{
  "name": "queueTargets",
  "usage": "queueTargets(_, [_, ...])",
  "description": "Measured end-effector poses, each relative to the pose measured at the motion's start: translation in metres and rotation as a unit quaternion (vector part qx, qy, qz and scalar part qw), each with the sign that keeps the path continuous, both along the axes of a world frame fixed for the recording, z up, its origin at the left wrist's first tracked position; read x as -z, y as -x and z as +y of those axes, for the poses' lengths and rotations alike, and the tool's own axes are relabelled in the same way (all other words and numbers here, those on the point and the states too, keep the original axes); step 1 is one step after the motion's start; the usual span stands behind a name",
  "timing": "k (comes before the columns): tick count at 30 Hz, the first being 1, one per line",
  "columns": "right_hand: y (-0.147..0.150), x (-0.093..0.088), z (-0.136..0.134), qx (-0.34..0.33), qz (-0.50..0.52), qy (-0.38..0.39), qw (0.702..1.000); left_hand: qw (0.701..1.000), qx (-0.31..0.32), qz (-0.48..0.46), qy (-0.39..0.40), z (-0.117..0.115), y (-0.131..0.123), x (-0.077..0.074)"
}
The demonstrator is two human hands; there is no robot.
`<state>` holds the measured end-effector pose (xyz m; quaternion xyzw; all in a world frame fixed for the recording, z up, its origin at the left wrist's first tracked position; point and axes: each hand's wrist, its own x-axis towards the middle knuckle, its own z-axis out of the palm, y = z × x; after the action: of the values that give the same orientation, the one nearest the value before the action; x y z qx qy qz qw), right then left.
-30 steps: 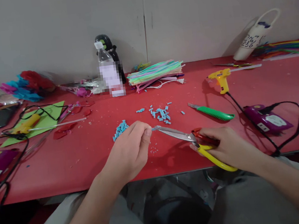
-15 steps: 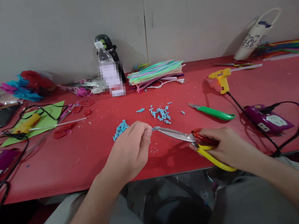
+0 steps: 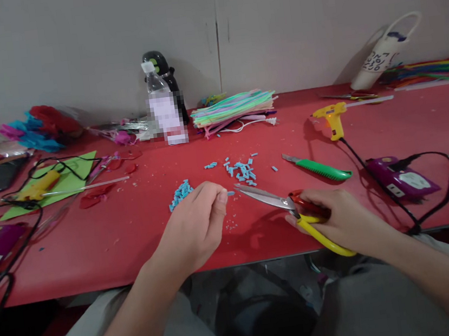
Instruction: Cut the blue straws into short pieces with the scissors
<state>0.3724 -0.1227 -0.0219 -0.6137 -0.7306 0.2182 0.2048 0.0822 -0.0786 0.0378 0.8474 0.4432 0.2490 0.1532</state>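
My left hand (image 3: 196, 223) is closed in a pinch, and a short, thin blue piece (image 3: 231, 193) juts out at its fingertips. Most of whatever lies between those fingers is hidden. In my right hand (image 3: 337, 217) is a pair of scissors (image 3: 267, 196) with one red and one yellow handle loop. Their blade tips point left, just above and beside the blue piece, with a small gap between. A heap of cut blue bits (image 3: 181, 194) lies behind my left hand, and a looser scatter of blue bits (image 3: 244, 171) lies beyond the scissors' tips.
On the red table (image 3: 144, 243) are a green utility knife (image 3: 323, 169), a yellow glue gun (image 3: 335, 120) and a purple power socket (image 3: 404, 180) with black cords. Bundled pipe cleaners (image 3: 236, 112) and a plastic bottle (image 3: 166, 109) stand at the back. Another glue gun (image 3: 40, 185) lies left.
The scissors have drawn slightly right and away from the blue piece, which their blades met before. My left hand has stayed nearly still.
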Motion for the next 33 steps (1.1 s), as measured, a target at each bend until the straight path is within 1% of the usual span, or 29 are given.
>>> queueTargets(4, [-0.0004,-0.0023,-0.0006,-0.011,0.000,0.007,1.000,1.000,-0.001,0.000,-0.009,-0.0008,-0.0005,-0.0011])
queueTargets(11, [-0.0008,-0.0018,0.0010,-0.020,-0.030,-0.007,0.999,1.000,0.000,0.002,-0.015,-0.0009,-0.0011,-0.0017])
queueTargets(19, [-0.0004,0.0021,0.0013,-0.009,-0.044,-0.008,0.999,1.000,-0.001,0.004,-0.019,-0.0007,-0.0020,-0.0018])
queueTargets(23, [0.0001,0.0008,0.0014,-0.005,-0.043,0.003,0.999,1.000,-0.002,0.007,-0.012,-0.0010,-0.0015,-0.0019])
queueTargets(33, [-0.0003,-0.0012,0.0024,-0.006,-0.038,0.000,0.999,1.000,-0.005,0.011,-0.013,-0.0007,-0.0004,-0.0011])
